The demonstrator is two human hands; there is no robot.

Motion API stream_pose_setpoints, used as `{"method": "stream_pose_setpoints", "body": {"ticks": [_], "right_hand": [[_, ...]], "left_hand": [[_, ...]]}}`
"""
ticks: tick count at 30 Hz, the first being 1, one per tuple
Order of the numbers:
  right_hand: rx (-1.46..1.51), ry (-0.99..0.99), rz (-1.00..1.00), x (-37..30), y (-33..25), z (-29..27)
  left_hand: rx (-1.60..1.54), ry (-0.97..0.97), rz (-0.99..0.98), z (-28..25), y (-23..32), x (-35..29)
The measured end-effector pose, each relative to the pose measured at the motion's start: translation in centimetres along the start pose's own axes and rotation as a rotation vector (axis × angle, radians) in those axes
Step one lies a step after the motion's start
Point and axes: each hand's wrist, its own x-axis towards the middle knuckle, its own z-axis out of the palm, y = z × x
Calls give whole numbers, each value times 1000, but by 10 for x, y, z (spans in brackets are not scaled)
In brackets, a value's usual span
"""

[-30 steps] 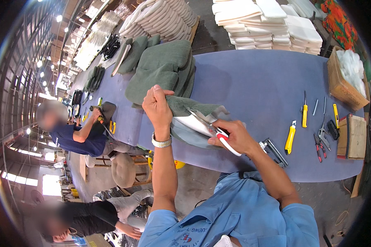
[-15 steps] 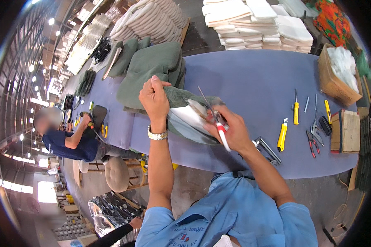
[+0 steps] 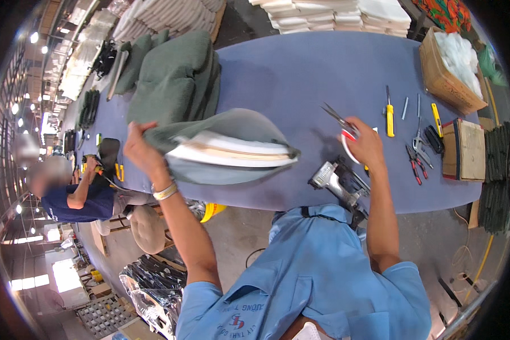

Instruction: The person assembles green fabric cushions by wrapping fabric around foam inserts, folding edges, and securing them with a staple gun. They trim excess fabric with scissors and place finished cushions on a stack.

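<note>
My left hand (image 3: 143,152) grips the left end of a dark green fabric cushion (image 3: 238,122), its fingers closed on the cloth. The cushion's long open side faces me, showing white foam and a thin tan layer inside. In my right hand (image 3: 364,143) is a pair of scissors (image 3: 339,118) with red and white handles. Their blades point up and left, apart from the cushion. A silver staple gun (image 3: 330,177) lies at the table's near edge, below the scissors.
Stacked green cushions (image 3: 173,73) stand at the back left of the blue-grey table (image 3: 300,62). Screwdrivers, pliers (image 3: 416,164) and a yellow cutter (image 3: 436,120) lie right, beside a box of white stuffing (image 3: 450,85). A co-worker (image 3: 79,198) works at far left.
My right hand has moved right with the scissors, away from the cushion. My left hand has drawn the cushion's end leftward, and its open side now shows fully. The view has shifted too.
</note>
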Motion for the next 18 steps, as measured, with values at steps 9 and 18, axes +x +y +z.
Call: {"method": "stream_pose_setpoints", "body": {"ticks": [9, 18], "right_hand": [[-337, 14, 239, -16, 156, -35], [398, -136, -8, 19, 22, 35]], "left_hand": [[-679, 284, -865, -98, -144, -86], [-691, 627, -1016, -134, -119, -220]]}}
